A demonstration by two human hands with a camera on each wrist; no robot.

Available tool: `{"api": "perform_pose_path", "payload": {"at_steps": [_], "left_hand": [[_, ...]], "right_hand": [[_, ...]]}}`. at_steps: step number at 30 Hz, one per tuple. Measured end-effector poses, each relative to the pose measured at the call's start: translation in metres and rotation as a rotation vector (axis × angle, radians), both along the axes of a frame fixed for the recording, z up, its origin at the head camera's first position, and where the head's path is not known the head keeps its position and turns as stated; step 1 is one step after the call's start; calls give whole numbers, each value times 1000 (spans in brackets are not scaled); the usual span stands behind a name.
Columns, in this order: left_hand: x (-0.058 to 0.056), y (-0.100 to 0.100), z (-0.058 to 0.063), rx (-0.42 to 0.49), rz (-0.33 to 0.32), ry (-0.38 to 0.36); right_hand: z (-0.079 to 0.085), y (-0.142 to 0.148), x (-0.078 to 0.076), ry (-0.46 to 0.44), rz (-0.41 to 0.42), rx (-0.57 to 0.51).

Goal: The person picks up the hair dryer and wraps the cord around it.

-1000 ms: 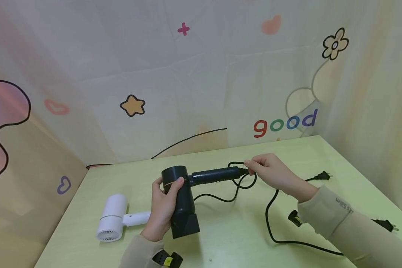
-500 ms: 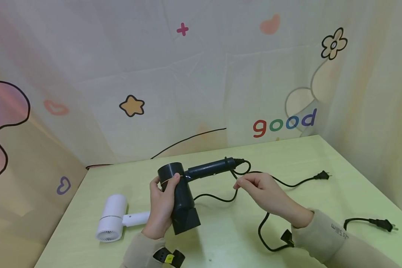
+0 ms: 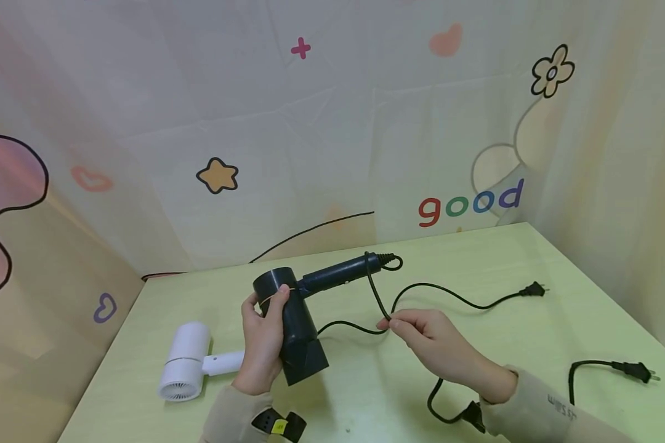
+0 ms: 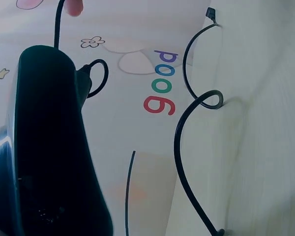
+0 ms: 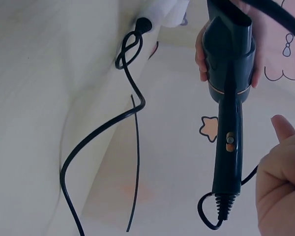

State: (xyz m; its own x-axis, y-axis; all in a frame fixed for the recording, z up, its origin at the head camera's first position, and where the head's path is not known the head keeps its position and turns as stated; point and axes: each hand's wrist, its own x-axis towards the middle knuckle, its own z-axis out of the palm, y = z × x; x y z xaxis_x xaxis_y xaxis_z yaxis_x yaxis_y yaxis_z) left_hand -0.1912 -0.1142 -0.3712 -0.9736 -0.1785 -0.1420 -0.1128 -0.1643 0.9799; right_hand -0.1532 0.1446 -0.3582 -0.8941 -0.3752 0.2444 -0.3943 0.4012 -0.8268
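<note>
The dark hair dryer point(image 3: 299, 319) is held tilted above the table point(image 3: 366, 400), its barrel clasped by the left hand point(image 3: 265, 341); its cord point(image 3: 377, 295), draped over the handle point(image 3: 338, 275), is pinched between the right hand's point(image 3: 438, 344) fingertips.

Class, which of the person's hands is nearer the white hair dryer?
Left. The left hand is just right of the white hair dryer; the right hand is farther right.
</note>
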Motion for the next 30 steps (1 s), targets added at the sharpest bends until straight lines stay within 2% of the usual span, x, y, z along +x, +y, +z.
{"api": "perform_pose_path", "payload": {"at_steps": [9,14,17,21,27,30], "left_hand": [[-4,-9,-5,50,77,-14],[-3,-13,-5,51,83,-4],[-2,-12,-3,72,77,4],[-1,-12,-1,109,73,-1],[0,-13,0,137,72,4],[1,-13,2,138,68,1]], "right_hand": [[-9,-2,15,13,110,-7],[-15,-1,20,-16,168,-37],[-20,-2,21,-74,247,-100],[-25,-2,20,-245,395,-245],[-33,3,17,-688,570,-529],[-39,3,18,-829,634,-619]]}}
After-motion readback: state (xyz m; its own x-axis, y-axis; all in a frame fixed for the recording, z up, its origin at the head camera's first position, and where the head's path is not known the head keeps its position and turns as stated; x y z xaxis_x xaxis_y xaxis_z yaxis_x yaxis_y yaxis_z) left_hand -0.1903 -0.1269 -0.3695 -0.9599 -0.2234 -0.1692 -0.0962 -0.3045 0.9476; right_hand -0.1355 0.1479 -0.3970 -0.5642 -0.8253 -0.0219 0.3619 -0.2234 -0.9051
